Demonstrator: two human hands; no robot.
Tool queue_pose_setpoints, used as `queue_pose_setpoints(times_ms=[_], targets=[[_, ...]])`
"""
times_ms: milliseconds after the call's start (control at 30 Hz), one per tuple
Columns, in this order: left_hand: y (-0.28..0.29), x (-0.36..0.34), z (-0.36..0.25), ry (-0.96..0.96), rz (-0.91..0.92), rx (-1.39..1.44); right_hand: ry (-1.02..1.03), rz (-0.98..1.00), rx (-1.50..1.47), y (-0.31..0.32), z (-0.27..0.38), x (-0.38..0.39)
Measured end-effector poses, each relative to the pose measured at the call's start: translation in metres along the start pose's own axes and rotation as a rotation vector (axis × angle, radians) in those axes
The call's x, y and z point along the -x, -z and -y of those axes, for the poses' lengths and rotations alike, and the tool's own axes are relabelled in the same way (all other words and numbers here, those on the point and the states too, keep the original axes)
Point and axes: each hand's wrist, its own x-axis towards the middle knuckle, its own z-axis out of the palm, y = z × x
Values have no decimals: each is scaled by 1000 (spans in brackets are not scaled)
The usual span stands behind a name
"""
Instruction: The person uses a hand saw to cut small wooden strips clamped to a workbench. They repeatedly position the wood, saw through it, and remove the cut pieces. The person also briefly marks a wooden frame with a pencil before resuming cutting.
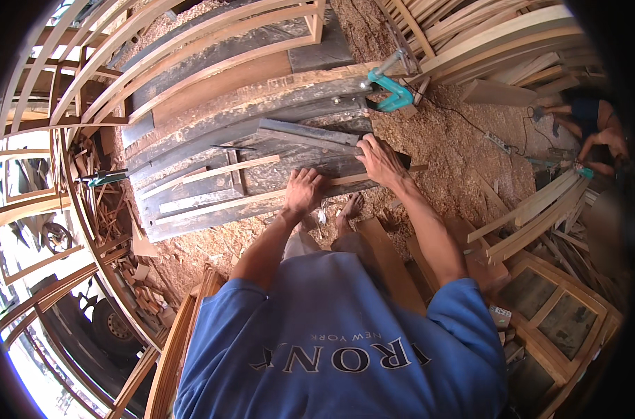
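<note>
**Dark bar (310,135) lies along the tabletop (282,110), its right end at the right hand (380,159)**

The dark bar is on the right half of the tabletop, between the far and near edges; its long axis runs roughly sideways, from the middle toward the right edge, with the right end a little nearer the person; from the right hand it extends leftward, and from the left hand (305,190) it lies beyond, toward the far edge; the right hand is plainly the nearer, being in contact with it.

A pale wooden strip (223,208) follows the near edge, slanting slightly away toward the right; the left hand lies across it, so the strip shows on both sides of that hand.

The hands are apart, the right one farther out and closer to the tabletop's right edge; its fingers bend over the bar's end, though I cannot tell whether they close around it, since the underside is hidden; the left hand is palm down with fingers curled forward at the strip, and whether it grips or only presses cannot be told.

The right forearm reaches forward and inward from the lower right, nearly straight; the left forearm is shorter in view, angled forward and to the right; a teal clamp (391,92) sits at the tabletop's far right corner, beyond the right hand.
</note>
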Motion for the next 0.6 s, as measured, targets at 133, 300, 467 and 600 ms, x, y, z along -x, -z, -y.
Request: queue_pose_setpoints(times_ms=[133,300,467,600], targets=[[-14,-22,-21,-45,-7,-46,-100,-115,-190,20,-21,94],[-44,-75,-58,-163,43,46,-663,107,-582,42,-11,216],[-56,-114,-79,-268,46,-34,-967,-34,-1019,54,28,236],[-57,-121,-86,-225,-17,35,-550,-242,-515,69,33,197]])
